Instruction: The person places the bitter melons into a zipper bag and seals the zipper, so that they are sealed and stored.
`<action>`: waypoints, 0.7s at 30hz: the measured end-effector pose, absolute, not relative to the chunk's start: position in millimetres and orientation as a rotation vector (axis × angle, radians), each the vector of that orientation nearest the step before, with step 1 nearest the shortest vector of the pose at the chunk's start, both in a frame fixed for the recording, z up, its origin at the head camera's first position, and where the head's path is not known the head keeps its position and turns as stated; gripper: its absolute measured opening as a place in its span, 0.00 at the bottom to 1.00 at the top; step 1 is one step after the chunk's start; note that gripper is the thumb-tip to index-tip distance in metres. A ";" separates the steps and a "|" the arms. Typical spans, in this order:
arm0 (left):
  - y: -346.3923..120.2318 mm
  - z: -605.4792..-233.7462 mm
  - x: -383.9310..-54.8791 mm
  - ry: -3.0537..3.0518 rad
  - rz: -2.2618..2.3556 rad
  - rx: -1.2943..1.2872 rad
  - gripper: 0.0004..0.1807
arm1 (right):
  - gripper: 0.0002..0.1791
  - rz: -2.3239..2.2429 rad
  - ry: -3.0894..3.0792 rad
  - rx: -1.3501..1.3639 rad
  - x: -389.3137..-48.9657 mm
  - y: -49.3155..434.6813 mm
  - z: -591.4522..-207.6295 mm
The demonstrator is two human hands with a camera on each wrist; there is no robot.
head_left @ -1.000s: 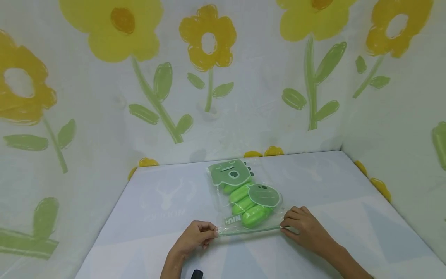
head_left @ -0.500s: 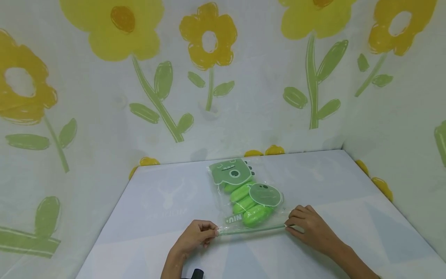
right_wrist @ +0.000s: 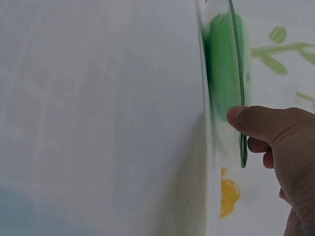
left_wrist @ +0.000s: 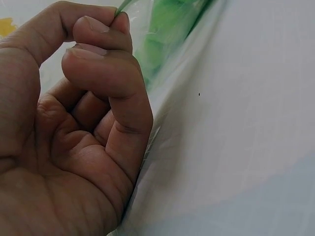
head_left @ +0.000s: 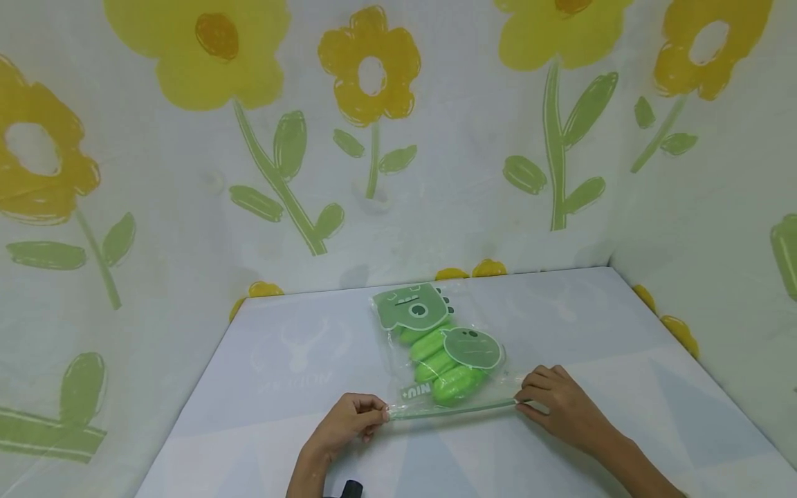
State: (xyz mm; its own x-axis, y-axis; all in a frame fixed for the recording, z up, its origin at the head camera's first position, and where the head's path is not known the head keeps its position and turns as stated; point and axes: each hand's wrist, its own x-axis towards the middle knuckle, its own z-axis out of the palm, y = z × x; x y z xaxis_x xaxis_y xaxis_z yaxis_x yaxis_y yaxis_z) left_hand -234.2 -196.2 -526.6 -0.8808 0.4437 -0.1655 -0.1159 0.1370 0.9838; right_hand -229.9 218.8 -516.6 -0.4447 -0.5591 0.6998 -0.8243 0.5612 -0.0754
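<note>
A clear plastic zip bag (head_left: 411,309) with green cartoon dinosaur prints lies on the table, its green zip strip (head_left: 451,411) along the near edge. Rounded bright green pieces (head_left: 457,384) show inside; their kind I cannot tell. My left hand (head_left: 349,422) pinches the strip's left end between thumb and fingertip, the other fingers curled, as the left wrist view confirms. Near the strip's right end, my right hand (head_left: 560,411) pinches it. In the right wrist view the thumb of the right hand (right_wrist: 280,132) presses on the strip, whose end shows just past it.
The pale table (head_left: 249,387) has faint printed shapes. Fabric walls (head_left: 448,173) with yellow flowers enclose it at the back and sides. A black object (head_left: 351,488) sticks up at the bottom edge beside the left forearm.
My right hand has slid to the right along the zip strip toward its end. The left hand keeps its hold at the left end, and the bag has hardly moved.
</note>
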 end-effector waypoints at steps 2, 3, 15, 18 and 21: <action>-196.5 -526.1 -234.1 1.997 1.796 0.314 0.10 | 0.15 0.541 -2.166 1.101 -229.8 220.9 -516.9; -196.8 -525.9 -234.0 1.999 1.796 0.316 0.10 | 0.14 0.538 -2.165 1.100 -229.8 221.9 -517.1; -200.1 -527.5 -235.1 2.010 1.793 0.299 0.10 | 0.10 0.514 -2.160 1.082 -230.1 231.5 -518.4; -199.9 -527.3 -234.9 2.020 1.792 0.277 0.10 | 0.07 0.518 -2.158 1.081 -230.2 232.8 -517.8; -199.8 -526.0 -233.8 2.025 1.791 0.259 0.10 | 0.07 0.520 -2.178 1.070 -229.4 232.9 -517.2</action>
